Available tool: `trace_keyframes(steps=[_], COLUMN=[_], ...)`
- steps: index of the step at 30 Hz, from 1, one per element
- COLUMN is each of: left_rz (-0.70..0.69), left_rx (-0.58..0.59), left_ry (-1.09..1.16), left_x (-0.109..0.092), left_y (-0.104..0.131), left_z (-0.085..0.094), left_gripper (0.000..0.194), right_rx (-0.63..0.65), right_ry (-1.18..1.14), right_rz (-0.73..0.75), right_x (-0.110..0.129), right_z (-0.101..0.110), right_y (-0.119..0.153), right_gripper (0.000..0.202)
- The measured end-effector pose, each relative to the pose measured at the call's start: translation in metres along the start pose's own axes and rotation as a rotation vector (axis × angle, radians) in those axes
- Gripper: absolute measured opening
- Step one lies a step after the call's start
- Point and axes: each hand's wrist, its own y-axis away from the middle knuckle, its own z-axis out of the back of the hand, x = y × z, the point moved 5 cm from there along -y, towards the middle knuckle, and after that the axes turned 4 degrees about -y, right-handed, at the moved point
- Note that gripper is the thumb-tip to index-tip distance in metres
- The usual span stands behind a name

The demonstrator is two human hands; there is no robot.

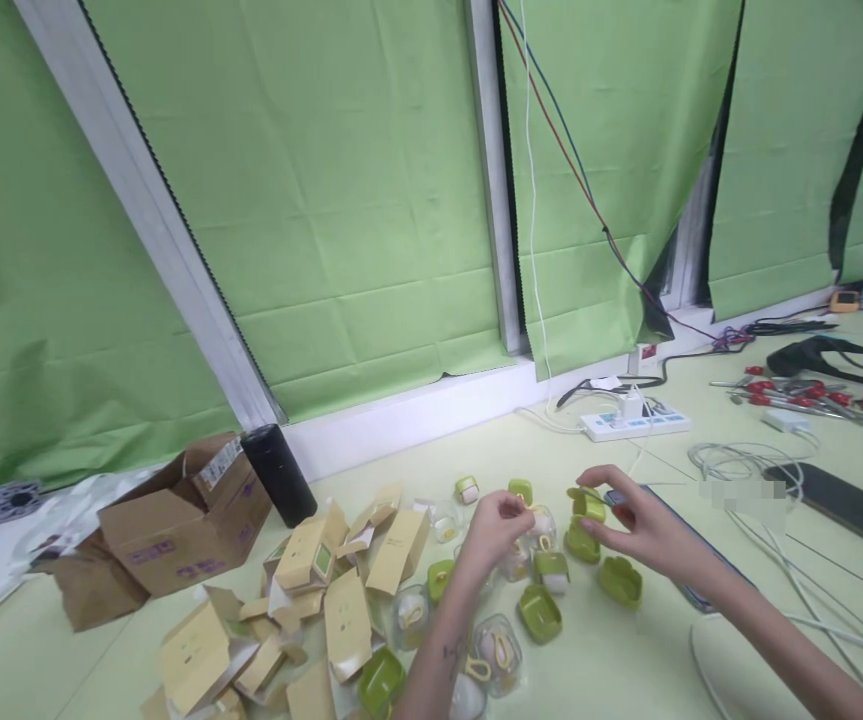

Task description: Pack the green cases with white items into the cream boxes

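My right hand (pixel 626 515) pinches a small green cup (pixel 587 503) between thumb and fingers, just above another green cup (pixel 582 541). To its left, my left hand (pixel 504 517) has its fingertips pressed together by a yellow loop and a clear container (pixel 542 523); what it holds, if anything, is too small to make out. More green cups lie around, among them a square one (pixel 540 614) and a flower-shaped one (pixel 621 582). Clear rounded containers with yellow loops (pixel 498 655) stand near my left forearm.
Opened small cartons (pixel 348 620) are heaped at the lower left. Behind them are a brown cardboard box (pixel 183 520) and a black cylinder (pixel 279 475). A power strip (pixel 635 423) lies by the wall. Cables, a phone-like slab (pixel 690 550) and red-handled tools (pixel 813 395) are at the right.
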Motion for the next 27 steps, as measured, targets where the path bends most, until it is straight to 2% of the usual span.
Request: trace_keyframes(steps=[2, 5, 7, 11, 14, 17, 21, 24, 27], left_rz=[-0.012, -0.044, -0.07, -0.11, -0.13, -0.143, -0.17, -0.183, -0.131], left_rx=[-0.026, 0.001, 0.025, 0.037, 0.03, -0.013, -0.13, -0.22, -0.279], left_ry=[-0.176, -0.394, -0.492, -0.58, -0.554, -0.468, -0.324, -0.206, -0.097], left_x=[0.001, -0.001, -0.002, -0.001, 0.005, 0.008, -0.002, -0.013, -0.013], left_y=[-0.019, -0.036, -0.039, -0.028, -0.015, -0.006, 0.006, 0.028, 0.06], left_z=[0.001, -0.003, -0.007, -0.006, -0.001, 0.004, 0.012, 0.021, 0.024], left_gripper=[0.026, 0.031, 0.032, 0.031, 0.032, 0.026, 0.025, 0.024, 0.027], right_rx=[-0.03, -0.029, -0.023, 0.027, 0.059, 0.09, 0.219, 0.246, 0.22], right_ry=[0.09, 0.243, 0.306, 0.341, 0.356, 0.366, 0.369, 0.388, 0.398], right_rz=[-0.067, -0.211, -0.276, -0.268, -0.217, -0.125, -0.008, 0.002, -0.016], right_x=[-0.021, -0.054, -0.071, -0.086, -0.077, -0.05, -0.016, -0.009, -0.009], right_z=[0.008, 0.007, 0.001, -0.013, -0.019, -0.027, -0.052, -0.062, -0.057], right_y=[0.0, -0.007, -0.016, -0.034, -0.035, -0.024, -0.002, 0.005, 0.007], right_gripper=[0.033, 0.028, 0.026, 0.022, 0.025, 0.028, 0.019, 0.016, 0.014])
